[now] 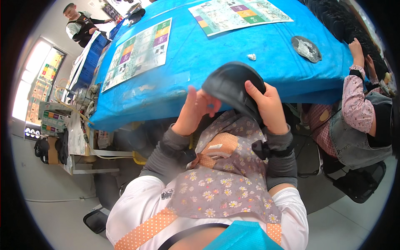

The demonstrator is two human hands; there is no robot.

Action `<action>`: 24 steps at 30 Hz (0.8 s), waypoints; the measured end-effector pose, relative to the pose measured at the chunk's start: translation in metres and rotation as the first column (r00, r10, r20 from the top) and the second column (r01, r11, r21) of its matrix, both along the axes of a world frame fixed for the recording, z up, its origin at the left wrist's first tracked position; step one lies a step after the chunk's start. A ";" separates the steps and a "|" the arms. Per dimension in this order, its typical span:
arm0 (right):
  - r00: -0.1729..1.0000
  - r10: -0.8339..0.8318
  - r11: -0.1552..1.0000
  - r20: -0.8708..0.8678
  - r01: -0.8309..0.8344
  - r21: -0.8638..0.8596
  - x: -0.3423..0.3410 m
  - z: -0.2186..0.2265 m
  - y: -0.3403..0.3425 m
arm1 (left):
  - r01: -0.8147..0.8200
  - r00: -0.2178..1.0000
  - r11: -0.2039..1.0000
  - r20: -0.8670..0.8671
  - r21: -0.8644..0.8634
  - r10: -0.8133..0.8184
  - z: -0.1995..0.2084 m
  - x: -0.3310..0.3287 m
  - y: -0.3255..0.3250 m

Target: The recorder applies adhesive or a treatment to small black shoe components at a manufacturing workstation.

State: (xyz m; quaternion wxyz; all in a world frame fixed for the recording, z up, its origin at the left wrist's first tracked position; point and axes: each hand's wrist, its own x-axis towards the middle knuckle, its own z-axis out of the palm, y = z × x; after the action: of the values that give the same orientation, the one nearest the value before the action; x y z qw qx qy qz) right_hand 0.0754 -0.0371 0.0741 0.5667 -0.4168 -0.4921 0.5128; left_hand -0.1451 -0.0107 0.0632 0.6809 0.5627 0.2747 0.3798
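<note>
A smooth black curved piece, shaped like a shallow cap or shell (pixel 231 83), is held up just off the near edge of the blue-covered table (pixel 166 89). My right hand (pixel 270 104) grips its right side, the thumb lying on the outer face and the other fingers hidden behind. By the piece's left rim is my left hand (pixel 196 109), slightly blurred, its thumb raised apart from bent fingers; nothing shows in its grasp. Whether those fingertips touch the rim I cannot tell. The piece's underside is out of sight.
Printed sheets (pixel 139 54) lie on the table, with a small white scrap (pixel 251 56) and a round grey dish (pixel 306 48). At right, a co-worker's hand (pixel 356 52) touches black material (pixel 333 21). Another person (pixel 81 27) stands far left, near blue crates (pixel 89 54).
</note>
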 end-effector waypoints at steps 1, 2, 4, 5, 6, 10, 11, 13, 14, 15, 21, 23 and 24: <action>0.981 -0.080 0.997 -0.178 0.078 -0.019 -0.010 -0.004 0.003 | -0.112 0.986 0.987 0.135 0.117 0.096 -0.003 0.008 -0.003; 0.979 -0.164 0.984 -0.119 0.170 0.050 -0.022 -0.011 0.007 | -0.112 0.961 0.984 0.268 0.137 0.073 -0.012 0.014 -0.008; 0.972 -0.232 0.953 -0.025 0.232 0.197 -0.048 -0.024 0.010 | -0.154 0.944 0.980 0.313 0.124 0.109 -0.022 0.025 -0.015; 0.977 -0.212 0.942 0.021 0.198 0.270 -0.056 -0.030 0.011 | -0.204 0.921 0.973 0.358 0.110 0.153 -0.024 0.028 -0.016; 0.981 -0.057 0.948 0.187 -0.005 0.318 -0.053 -0.033 0.013 | -0.192 0.930 0.981 0.318 -0.008 0.185 -0.018 0.024 -0.015; 0.963 -0.034 0.985 0.267 -0.013 0.172 -0.017 -0.025 0.029 | -0.352 0.920 0.936 0.175 -0.028 0.351 -0.011 0.007 0.002; 0.878 -0.316 0.901 0.359 0.159 0.404 -0.002 -0.026 0.046 | -0.364 0.922 0.931 0.137 -0.009 0.362 -0.010 0.001 0.007; 0.558 -0.698 0.668 0.449 0.281 0.690 0.019 -0.015 0.077 | -0.322 0.940 0.935 -0.068 0.147 0.335 0.004 -0.005 0.014; 0.486 -0.716 0.664 0.500 0.256 0.702 0.030 -0.020 0.094 | -0.308 0.932 0.940 -0.152 0.149 0.330 0.008 -0.012 0.023; 0.490 -0.708 0.672 0.508 0.249 0.697 0.038 -0.027 0.109 | -0.301 0.915 0.942 -0.232 0.149 0.329 0.010 -0.017 0.031; 0.513 -0.537 0.824 0.670 0.150 0.546 0.046 -0.042 0.137 | -0.412 0.875 0.853 -0.122 0.320 0.469 -0.019 -0.029 0.064; 0.510 -0.541 0.812 0.669 0.107 0.574 0.049 -0.039 0.136 | -0.398 0.888 0.859 -0.100 0.323 0.449 -0.020 -0.027 0.069; 0.506 -0.510 0.834 0.695 0.095 0.543 0.049 -0.038 0.135 | -0.407 0.886 0.861 -0.099 0.303 0.454 -0.018 -0.026 0.066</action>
State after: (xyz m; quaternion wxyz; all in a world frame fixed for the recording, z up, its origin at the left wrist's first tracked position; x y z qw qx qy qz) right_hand 0.1246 0.0984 0.0361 0.4333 -0.5484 -0.7148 0.0242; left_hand -0.1714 0.0558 0.0449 0.4686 0.6052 0.3945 0.5085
